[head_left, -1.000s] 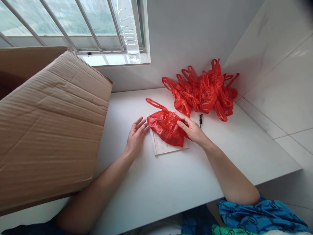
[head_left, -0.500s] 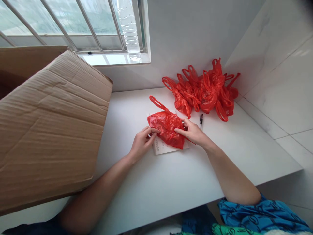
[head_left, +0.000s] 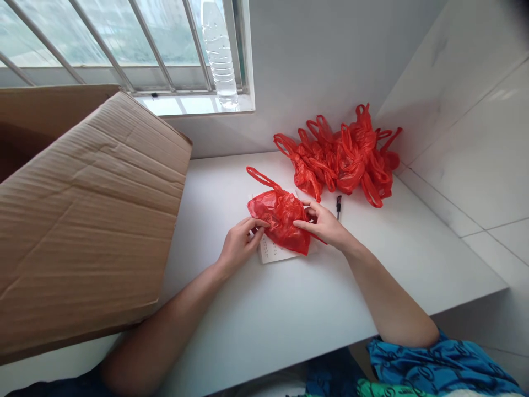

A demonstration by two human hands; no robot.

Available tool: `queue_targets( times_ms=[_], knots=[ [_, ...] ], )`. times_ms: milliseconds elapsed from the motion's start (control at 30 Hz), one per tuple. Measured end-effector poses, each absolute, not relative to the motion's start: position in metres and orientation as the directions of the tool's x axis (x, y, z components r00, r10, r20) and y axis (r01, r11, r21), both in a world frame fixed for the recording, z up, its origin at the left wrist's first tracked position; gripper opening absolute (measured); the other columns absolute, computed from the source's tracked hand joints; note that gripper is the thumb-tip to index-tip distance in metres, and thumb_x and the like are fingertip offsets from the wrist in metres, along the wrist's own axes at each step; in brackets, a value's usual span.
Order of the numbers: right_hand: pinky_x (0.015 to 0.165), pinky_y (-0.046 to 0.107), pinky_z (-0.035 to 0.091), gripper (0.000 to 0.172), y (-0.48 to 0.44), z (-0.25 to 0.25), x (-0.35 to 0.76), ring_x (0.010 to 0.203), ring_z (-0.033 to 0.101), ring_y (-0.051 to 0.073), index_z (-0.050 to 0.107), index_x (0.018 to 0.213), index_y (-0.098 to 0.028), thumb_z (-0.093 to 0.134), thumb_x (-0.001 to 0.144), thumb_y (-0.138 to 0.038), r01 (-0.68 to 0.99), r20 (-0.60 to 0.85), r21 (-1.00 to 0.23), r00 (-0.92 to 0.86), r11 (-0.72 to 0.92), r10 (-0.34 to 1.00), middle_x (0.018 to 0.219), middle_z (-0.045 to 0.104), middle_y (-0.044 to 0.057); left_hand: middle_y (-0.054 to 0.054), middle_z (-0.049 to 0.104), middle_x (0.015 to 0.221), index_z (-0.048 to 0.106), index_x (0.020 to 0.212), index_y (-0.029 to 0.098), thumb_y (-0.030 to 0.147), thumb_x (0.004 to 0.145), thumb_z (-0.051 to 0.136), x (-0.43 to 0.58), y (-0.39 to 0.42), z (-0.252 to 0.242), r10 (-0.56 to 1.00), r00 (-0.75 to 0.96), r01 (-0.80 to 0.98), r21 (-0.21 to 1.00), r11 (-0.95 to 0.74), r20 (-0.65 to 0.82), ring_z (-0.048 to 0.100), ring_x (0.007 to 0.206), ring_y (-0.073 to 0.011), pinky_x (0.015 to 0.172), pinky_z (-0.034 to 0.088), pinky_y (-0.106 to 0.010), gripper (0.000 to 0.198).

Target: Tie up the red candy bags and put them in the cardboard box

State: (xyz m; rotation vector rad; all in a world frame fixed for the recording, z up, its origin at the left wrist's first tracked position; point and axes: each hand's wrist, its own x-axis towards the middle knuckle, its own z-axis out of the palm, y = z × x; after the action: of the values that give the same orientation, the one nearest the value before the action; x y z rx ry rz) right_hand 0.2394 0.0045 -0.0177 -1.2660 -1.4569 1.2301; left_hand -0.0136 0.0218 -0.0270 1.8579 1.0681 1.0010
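A crumpled red plastic bag (head_left: 279, 218) lies on a sheet of printed paper (head_left: 270, 251) in the middle of the white table (head_left: 268, 314). My left hand (head_left: 239, 242) pinches the bag's left lower edge with curled fingers. My right hand (head_left: 324, 223) grips the bag's right side, index finger stretched over it. One loop handle of the bag sticks up to the far left.
A heap of several more red plastic bags (head_left: 343, 154) sits at the back against the wall. A small black pen (head_left: 338, 204) lies just in front of it. A large cardboard box (head_left: 82, 209) fills the left side. A clear water bottle (head_left: 219, 55) stands on the window sill.
My left hand has moved from lying flat beside the bag to pinching its edge. The bag has been bunched a little tighter between both hands.
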Motion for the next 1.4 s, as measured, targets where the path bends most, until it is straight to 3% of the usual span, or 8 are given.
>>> queue_targets(
  times_ms=[167, 300, 500, 700, 900, 1033, 1167, 1400],
  knots=[
    [0.101, 0.043, 0.049, 0.055, -0.01, 0.012, 0.23, 0.113, 0.064, 0.024, 0.057, 0.136, -0.03, 0.073, 0.086, -0.041, 0.049, 0.076, -0.993, -0.418, 0.106, 0.905, 0.122, 0.068, 0.006, -0.003, 0.068, 0.087, 0.068, 0.101, 0.02, 0.047, 0.093, 0.057, -0.01, 0.016, -0.011, 0.961, 0.244, 0.179, 0.968, -0.177, 0.131, 0.06, 0.073, -0.0163, 0.066, 0.047, -0.027, 0.03],
    [0.107, 0.044, 0.045, 0.039, -0.013, 0.017, 0.222, 0.12, 0.061, 0.024, 0.065, 0.128, -0.029, 0.064, 0.092, -0.045, -0.052, 0.041, -0.999, -0.591, 0.013, 0.805, 0.125, 0.068, 0.005, -0.004, 0.067, 0.093, 0.062, 0.097, 0.019, 0.053, 0.087, 0.064, -0.01, 0.013, -0.002, 0.953, 0.293, 0.066, 0.996, 0.062, -0.079, 0.064, 0.081, -0.0179, 0.069, 0.053, -0.029, 0.036],
    [0.077, 0.034, 0.054, 0.035, 0.001, -0.012, 0.204, 0.091, 0.067, 0.021, 0.065, 0.102, -0.021, 0.068, 0.087, -0.053, -0.068, -0.051, -0.995, -0.235, -0.069, 0.971, 0.096, 0.07, 0.004, -0.001, 0.065, 0.087, 0.058, 0.084, 0.019, 0.045, 0.082, 0.072, -0.01, 0.01, 0.004, 0.926, 0.333, -0.1, 0.97, 0.221, -0.176, 0.062, 0.076, -0.014, 0.074, 0.054, -0.029, 0.03],
    [0.069, 0.029, 0.049, 0.034, 0.003, -0.019, 0.19, 0.076, 0.061, 0.016, 0.064, 0.1, -0.022, 0.072, 0.083, -0.051, -0.115, 0.09, -0.991, -0.234, 0.064, 0.968, 0.087, 0.066, 0.0, 0.0, 0.064, 0.081, 0.06, 0.084, 0.019, 0.043, 0.085, 0.072, -0.001, 0.013, 0.012, 0.931, 0.35, -0.129, 0.979, 0.158, -0.104, 0.057, 0.069, -0.0109, 0.067, 0.048, -0.023, 0.028],
    [0.071, 0.03, 0.047, 0.035, 0.004, -0.01, 0.219, 0.075, 0.059, 0.016, 0.063, 0.112, -0.024, 0.074, 0.083, -0.041, 0.048, 0.078, -0.995, -0.106, 0.083, 0.991, 0.084, 0.063, -0.002, -0.002, 0.064, 0.081, 0.065, 0.085, 0.019, 0.042, 0.079, 0.077, -0.03, 0.023, 0.002, 0.98, 0.199, 0.126, 0.991, -0.047, 0.022, 0.058, 0.072, -0.0145, 0.066, 0.048, -0.025, 0.026],
    [0.069, 0.031, 0.046, 0.033, -0.001, -0.005, 0.23, 0.077, 0.062, 0.018, 0.064, 0.118, -0.026, 0.068, 0.087, -0.037, 0.263, -0.02, -0.963, -0.292, 0.06, 0.956, 0.086, 0.067, 0.0, -0.005, 0.065, 0.102, 0.067, 0.106, 0.023, 0.039, 0.083, 0.074, -0.037, 0.019, 0.004, 0.98, 0.124, 0.403, 0.895, -0.192, 0.155, 0.063, 0.086, -0.0184, 0.08, 0.053, -0.032, 0.03],
    [0.068, 0.03, 0.049, 0.033, -0.008, -0.002, 0.22, 0.081, 0.065, 0.018, 0.063, 0.122, -0.026, 0.065, 0.09, -0.035, 0.255, 0.003, -0.961, -0.383, 0.109, 0.924, 0.097, 0.071, 0.002, -0.009, 0.059, 0.131, 0.061, 0.122, 0.026, 0.036, 0.095, 0.058, -0.006, 0.013, 0.019, 0.901, 0.228, 0.532, 0.727, -0.434, 0.37, 0.055, 0.123, -0.0252, 0.105, 0.045, -0.041, 0.03],
    [0.075, 0.03, 0.053, 0.031, -0.005, -0.009, 0.223, 0.085, 0.068, 0.018, 0.066, 0.121, -0.025, 0.063, 0.091, -0.028, 0.378, 0.029, -0.907, -0.386, 0.187, 0.922, 0.105, 0.073, 0.002, -0.015, 0.028, 0.162, 0.04, 0.152, 0.018, 0.04, 0.1, 0.046, 0.024, 0.024, -0.02, 0.823, 0.549, 0.786, 0.243, -0.568, 0.148, 0.023, 0.151, -0.0342, 0.118, 0.03, -0.053, 0.057]
  ],
)
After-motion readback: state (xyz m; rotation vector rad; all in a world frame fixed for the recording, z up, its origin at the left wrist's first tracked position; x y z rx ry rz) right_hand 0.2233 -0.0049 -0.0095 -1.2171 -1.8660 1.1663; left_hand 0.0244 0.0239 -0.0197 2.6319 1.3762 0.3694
